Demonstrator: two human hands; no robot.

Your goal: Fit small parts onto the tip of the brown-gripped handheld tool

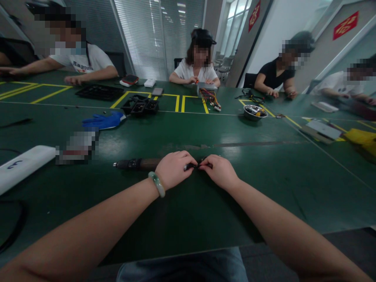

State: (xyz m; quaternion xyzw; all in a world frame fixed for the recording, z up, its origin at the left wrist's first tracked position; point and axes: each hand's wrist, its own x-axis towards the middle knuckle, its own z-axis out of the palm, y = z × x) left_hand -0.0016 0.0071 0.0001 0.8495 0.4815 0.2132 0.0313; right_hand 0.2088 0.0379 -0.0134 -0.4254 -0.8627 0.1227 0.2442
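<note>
My left hand [174, 170], with a jade-coloured bangle [157, 184] at its wrist, pinches a small black piece [189, 167] just above the table. Opposite it, my right hand [221, 170] is closed, thumb against fingers, on a thin dark part at the end of that piece. The fingertips nearly meet, and the exact kind of the piece is too small to tell. Behind my left hand lies an electric screwdriver [133, 164], its bit pointing left; my hand hides its rear end.
Left on the green table [176, 219] are a white case [26, 164], a blurred-out flat object [78, 147] and a blue glove [104, 120]. Black trays [139, 105] and a metal bowl [255, 112] of parts stand farther off. Several people sit across, one handling a wired box [207, 88].
</note>
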